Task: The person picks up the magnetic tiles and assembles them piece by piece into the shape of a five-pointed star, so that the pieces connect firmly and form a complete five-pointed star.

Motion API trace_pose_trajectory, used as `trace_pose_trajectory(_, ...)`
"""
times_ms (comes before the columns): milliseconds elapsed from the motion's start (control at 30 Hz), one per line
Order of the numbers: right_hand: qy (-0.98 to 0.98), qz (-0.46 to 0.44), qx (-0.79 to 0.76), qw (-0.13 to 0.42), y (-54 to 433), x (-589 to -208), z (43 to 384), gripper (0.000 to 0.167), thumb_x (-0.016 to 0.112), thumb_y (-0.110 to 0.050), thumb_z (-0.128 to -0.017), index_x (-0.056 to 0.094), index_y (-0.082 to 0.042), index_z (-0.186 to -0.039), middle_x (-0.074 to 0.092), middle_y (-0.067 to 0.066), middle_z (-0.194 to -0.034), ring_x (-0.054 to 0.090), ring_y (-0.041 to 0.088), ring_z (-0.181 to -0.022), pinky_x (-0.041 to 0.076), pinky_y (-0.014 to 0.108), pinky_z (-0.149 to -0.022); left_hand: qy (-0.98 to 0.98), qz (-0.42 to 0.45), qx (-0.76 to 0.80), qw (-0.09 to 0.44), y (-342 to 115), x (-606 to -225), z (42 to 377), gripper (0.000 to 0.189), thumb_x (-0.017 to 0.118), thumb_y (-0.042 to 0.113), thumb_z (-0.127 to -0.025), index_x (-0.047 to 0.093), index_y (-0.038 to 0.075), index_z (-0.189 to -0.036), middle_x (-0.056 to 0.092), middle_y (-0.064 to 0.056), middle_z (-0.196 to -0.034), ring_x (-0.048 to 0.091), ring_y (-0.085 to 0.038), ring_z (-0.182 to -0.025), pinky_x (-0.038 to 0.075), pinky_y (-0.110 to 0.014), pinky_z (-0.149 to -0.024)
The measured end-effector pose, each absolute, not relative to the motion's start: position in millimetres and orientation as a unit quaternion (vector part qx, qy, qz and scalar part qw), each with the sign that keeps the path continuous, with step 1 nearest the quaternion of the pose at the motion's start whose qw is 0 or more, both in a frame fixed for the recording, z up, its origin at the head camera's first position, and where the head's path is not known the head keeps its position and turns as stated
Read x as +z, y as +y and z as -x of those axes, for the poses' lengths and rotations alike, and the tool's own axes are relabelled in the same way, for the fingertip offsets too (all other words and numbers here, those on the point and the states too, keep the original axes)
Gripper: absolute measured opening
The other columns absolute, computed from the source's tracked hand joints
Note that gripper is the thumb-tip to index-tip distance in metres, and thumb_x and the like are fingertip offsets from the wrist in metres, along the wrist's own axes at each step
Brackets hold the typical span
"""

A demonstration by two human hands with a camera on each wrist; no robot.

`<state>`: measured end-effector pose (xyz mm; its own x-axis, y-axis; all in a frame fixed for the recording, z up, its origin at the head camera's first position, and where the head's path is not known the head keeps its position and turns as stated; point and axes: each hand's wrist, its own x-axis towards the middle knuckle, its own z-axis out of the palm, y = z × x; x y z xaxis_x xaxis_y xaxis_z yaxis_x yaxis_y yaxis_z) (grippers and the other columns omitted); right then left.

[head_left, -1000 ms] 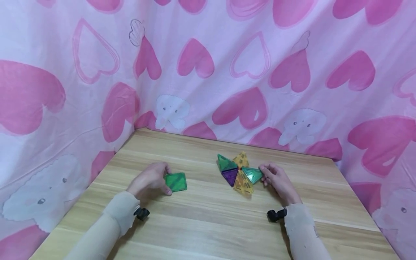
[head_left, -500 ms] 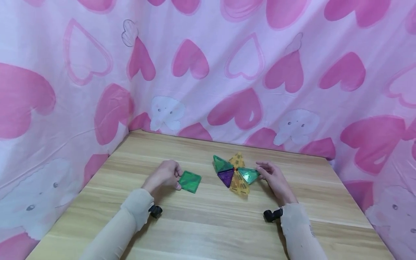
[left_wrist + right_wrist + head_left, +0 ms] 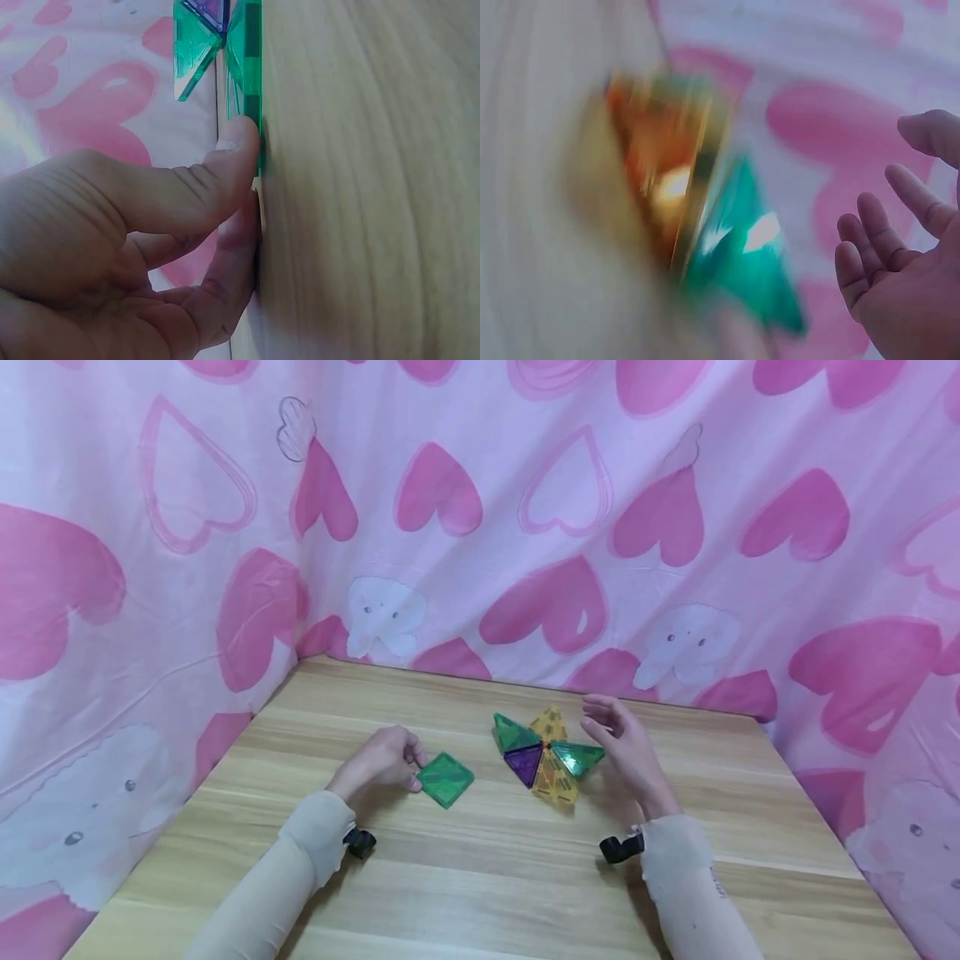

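My left hand (image 3: 384, 764) pinches the left corner of a green square magnetic tile (image 3: 447, 779) that lies on the table. In the left wrist view the thumb (image 3: 238, 139) touches this tile's edge. To its right stands a star-like cluster of translucent triangular magnetic tiles: purple (image 3: 523, 765), yellow (image 3: 556, 781) and green (image 3: 578, 758), tilted with their tips meeting at the middle. Just right of the cluster, my right hand (image 3: 628, 750) is raised with fingers spread and nothing in it. The right wrist view shows the cluster blurred beside that open palm (image 3: 915, 307).
A wood-grain table (image 3: 465, 877) carries everything. Pink curtains with hearts (image 3: 438, 489) hang along its back and sides. Black wrist cameras (image 3: 621, 849) sit at both cuffs.
The left hand has slid the green square tile rightward toward the cluster and turned it cornerwise. The right hand has let go of the right green triangle and lifted up and back.
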<state>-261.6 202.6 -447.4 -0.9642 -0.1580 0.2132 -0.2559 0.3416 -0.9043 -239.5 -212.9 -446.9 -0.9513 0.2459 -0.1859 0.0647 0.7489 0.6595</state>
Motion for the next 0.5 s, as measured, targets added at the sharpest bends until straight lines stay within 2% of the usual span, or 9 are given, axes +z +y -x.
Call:
trace_pose_trajectory(100, -0.790, -0.179, 0.584, 0.044, 173, -429, 251, 0.050, 0.069, -0.023, -0.113, 0.055, -0.004, -0.158, 0.063, 0.015, -0.151, 0.058, 0.035, -0.140, 0.052, 0.020, -0.109, 0.924, -0.080, 0.346, 0.140, -212, -447, 240, 0.031, 0.097, -0.004, -0.076, 0.078, 0.010, -0.097, 0.066, -0.007, -0.097, 0.059, -0.024, -0.094, 0.052, -0.041, -0.089)
trace_pose_trajectory(267, -0.778, -0.243, 0.580, 0.004, 118, -423, 234, 0.046, 0.072, -0.021, -0.110, 0.060, -0.003, -0.151, 0.068, 0.012, -0.143, 0.064, 0.031, -0.132, 0.055, 0.026, -0.106, 0.922, -0.077, 0.347, 0.152, -213, -447, 238, 0.031, 0.097, -0.003, -0.077, 0.078, 0.011, -0.097, 0.066, -0.007, -0.100, 0.059, -0.025, -0.096, 0.052, -0.043, -0.091)
trace_pose_trajectory(400, -0.775, -0.268, 0.568, -0.062, 83, -434, 224, 0.041, 0.073, -0.017, -0.109, 0.064, -0.007, -0.148, 0.071, 0.013, -0.141, 0.068, 0.031, -0.127, 0.058, 0.035, -0.106, 0.924, -0.084, 0.337, 0.162, -212, -446, 237, 0.029, 0.096, 0.000, -0.079, 0.077, 0.013, -0.098, 0.067, -0.007, -0.102, 0.059, -0.025, -0.096, 0.053, -0.045, -0.091)
trace_pose_trajectory(500, -0.784, -0.274, 0.548, -0.095, 65, -446, 217, 0.042, 0.073, -0.012, -0.109, 0.064, -0.010, -0.149, 0.068, 0.017, -0.146, 0.066, 0.037, -0.134, 0.057, 0.046, -0.111, 0.923, -0.086, 0.334, 0.168, -211, -444, 236, 0.028, 0.096, 0.000, -0.081, 0.077, 0.013, -0.097, 0.067, -0.007, -0.100, 0.059, -0.025, -0.094, 0.052, -0.044, -0.090)
